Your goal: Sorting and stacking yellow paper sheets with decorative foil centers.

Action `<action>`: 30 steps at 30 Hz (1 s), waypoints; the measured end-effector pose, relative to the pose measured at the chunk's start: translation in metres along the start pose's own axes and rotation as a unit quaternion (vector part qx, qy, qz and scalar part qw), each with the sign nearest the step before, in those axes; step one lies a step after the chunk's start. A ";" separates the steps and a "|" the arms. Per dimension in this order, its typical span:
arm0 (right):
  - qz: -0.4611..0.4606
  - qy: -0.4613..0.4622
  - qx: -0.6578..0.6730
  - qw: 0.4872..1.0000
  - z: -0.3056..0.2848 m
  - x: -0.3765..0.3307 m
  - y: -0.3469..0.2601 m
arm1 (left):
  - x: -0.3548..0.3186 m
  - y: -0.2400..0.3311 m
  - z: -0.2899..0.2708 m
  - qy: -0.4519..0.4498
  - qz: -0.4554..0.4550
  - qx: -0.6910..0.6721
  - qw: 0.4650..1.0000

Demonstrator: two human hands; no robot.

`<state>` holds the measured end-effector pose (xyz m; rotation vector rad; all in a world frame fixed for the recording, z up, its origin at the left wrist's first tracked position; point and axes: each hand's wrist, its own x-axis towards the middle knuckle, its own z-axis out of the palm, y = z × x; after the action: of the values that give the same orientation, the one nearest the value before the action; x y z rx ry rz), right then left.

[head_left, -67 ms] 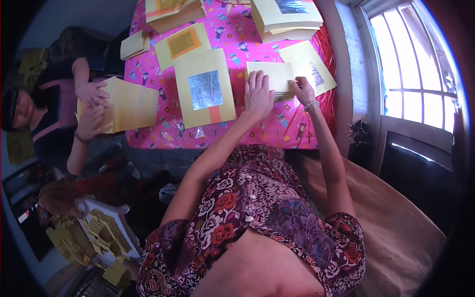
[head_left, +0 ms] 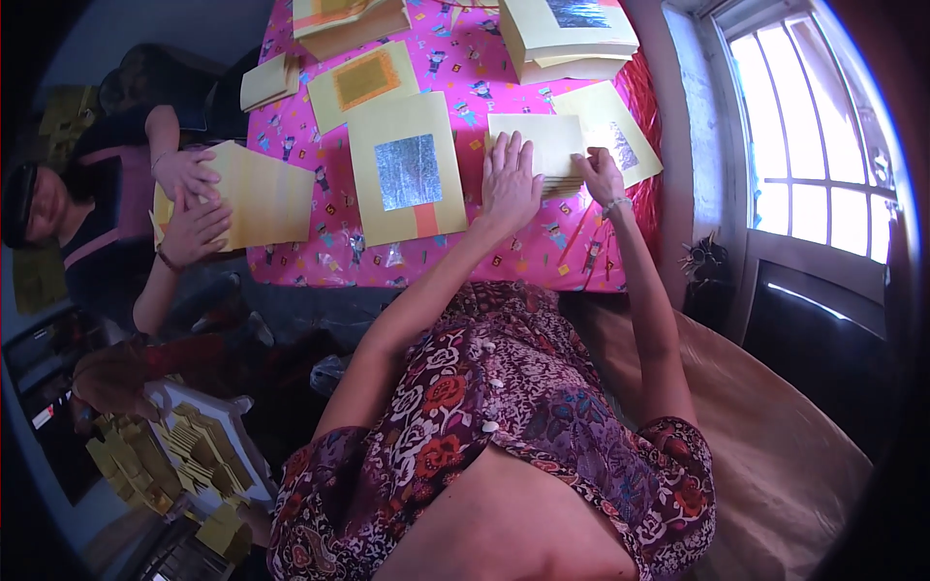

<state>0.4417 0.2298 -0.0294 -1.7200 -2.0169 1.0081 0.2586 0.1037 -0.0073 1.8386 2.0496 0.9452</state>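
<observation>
My left hand [head_left: 511, 184] lies flat, fingers stretched, on a small stack of folded yellow paper [head_left: 554, 142] at the table's near right. At the stack's right edge my right hand [head_left: 603, 176] is closed, its thumb and bent fingers pinching the folded paper's edge. Partly behind that stack, a loose yellow sheet [head_left: 635, 145] with a silver patch lies at an angle. To the left of my left hand is a larger yellow sheet [head_left: 363, 145] with a silver square and an orange strip. Beyond it sits another yellow sheet [head_left: 330, 108] with an orange-gold square.
A pink patterned cloth [head_left: 334, 266] covers the table. Thick yellow paper stacks [head_left: 572, 48] stand at the far side, with a small folded bundle [head_left: 269, 85] at far left. A co-worker's hands [head_left: 194, 208] rest on fanned yellow paper [head_left: 266, 198]. Right is a barred window [head_left: 814, 136].
The co-worker's nearer hand has spread out flat over the fanned paper. My hands stay at the small stack, almost still; the whole view has shifted slightly.
</observation>
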 end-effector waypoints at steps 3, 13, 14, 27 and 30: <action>-0.081 0.073 -0.072 0.991 -0.008 -0.006 -0.012 | -0.006 -0.002 -0.028 0.028 0.042 -0.034 0.998; -0.401 -0.086 -0.016 0.912 0.019 -0.087 -0.136 | -0.082 -0.082 -0.157 -0.044 0.033 -0.014 0.998; -0.422 -0.110 -0.036 0.899 0.030 -0.094 -0.138 | -0.086 -0.086 -0.162 -0.049 0.039 -0.001 0.998; -0.490 -0.143 -0.191 0.839 0.077 -0.098 -0.138 | -0.093 -0.117 -0.164 -0.100 -0.007 -0.054 0.993; -0.483 -0.141 -0.167 0.848 0.075 -0.093 -0.141 | -0.090 -0.129 -0.162 -0.117 -0.027 -0.127 0.985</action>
<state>0.3122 0.1131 0.0324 -0.4272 -2.8553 0.5656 0.0798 -0.0324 0.0183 1.6652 1.7427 0.8836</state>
